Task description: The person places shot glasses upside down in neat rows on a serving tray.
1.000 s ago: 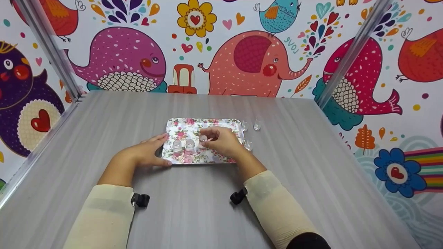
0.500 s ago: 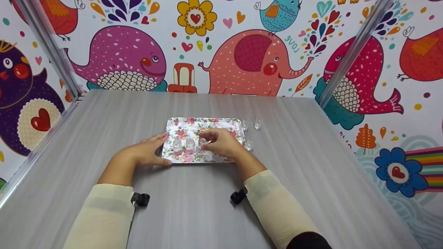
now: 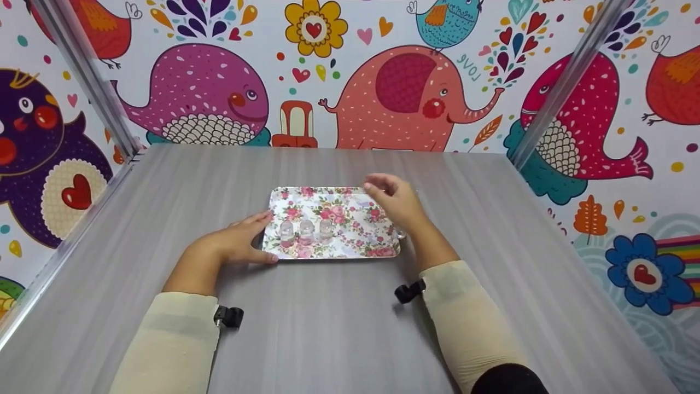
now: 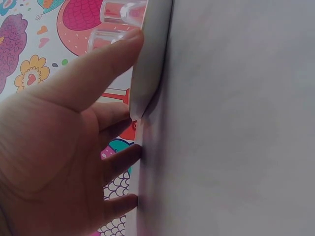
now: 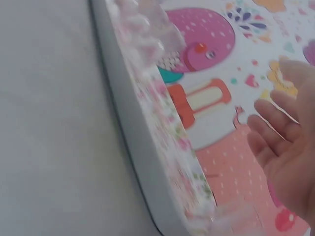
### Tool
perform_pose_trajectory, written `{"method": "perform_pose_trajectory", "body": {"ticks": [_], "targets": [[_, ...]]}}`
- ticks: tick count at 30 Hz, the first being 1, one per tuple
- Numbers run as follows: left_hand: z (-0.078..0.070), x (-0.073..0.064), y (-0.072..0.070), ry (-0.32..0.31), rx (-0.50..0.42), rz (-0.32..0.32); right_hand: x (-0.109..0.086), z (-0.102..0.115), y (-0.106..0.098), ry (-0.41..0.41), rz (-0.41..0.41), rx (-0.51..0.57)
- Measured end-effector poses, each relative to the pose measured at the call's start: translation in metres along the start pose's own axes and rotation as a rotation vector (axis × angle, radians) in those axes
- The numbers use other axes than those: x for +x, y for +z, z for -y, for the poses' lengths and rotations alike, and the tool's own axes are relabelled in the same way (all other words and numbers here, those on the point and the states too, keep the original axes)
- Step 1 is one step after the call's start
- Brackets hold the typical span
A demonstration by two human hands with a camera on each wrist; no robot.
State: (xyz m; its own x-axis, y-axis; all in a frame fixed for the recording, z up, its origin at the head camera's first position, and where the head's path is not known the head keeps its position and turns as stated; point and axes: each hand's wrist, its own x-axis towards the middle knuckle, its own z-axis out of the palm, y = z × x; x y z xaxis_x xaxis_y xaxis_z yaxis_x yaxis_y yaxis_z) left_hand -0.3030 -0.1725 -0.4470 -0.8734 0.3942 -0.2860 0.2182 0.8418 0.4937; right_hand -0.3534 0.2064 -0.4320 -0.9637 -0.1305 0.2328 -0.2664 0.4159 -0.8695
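A floral tray (image 3: 350, 219) with pink roses lies on the table. Three small clear cups stand in a row on its left half: the left cup (image 3: 287, 234), the middle cup (image 3: 306, 232) and the right cup (image 3: 326, 231). My left hand (image 3: 235, 241) holds the tray's near left corner, thumb on the front rim and fingers along the left side. Over the far right corner hovers my right hand (image 3: 399, 202), fingers loosely bent and holding nothing, as the right wrist view confirms. Another clear cup (image 5: 236, 219) stands just right of the tray, mostly hidden by my wrist in the head view.
The grey wood-grain table (image 3: 328, 317) extends around the tray. A wall (image 3: 350, 27) printed with cartoon animals closes off the back, and metal posts (image 3: 87, 82) rise at its corners. Other cups right of the tray are hidden behind my right hand.
My right hand has let go of the third cup, leaving it in line with the other two, and has moved right and away to the tray's far right corner. The left hand stays put.
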Motion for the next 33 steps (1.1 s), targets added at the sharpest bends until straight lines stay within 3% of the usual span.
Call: {"method": "perform_pose_trajectory", "body": {"ticks": [8,18,25,33], "targets": [[0.0,0.001,-0.001,0.01,0.02,0.0,0.012,-0.024,-0.037,0.066,-0.212,0.061],[0.002,0.001,0.0,0.012,0.031,-0.004,0.017,-0.058,-0.055,0.153,-0.337,0.136],[0.002,0.0,0.0,-0.004,0.029,0.007,0.017,-0.078,-0.061,0.34,-0.326,0.155],[0.001,0.0,0.0,-0.006,0.027,0.006,0.017,-0.09,-0.064,0.382,-0.262,0.092]]}}
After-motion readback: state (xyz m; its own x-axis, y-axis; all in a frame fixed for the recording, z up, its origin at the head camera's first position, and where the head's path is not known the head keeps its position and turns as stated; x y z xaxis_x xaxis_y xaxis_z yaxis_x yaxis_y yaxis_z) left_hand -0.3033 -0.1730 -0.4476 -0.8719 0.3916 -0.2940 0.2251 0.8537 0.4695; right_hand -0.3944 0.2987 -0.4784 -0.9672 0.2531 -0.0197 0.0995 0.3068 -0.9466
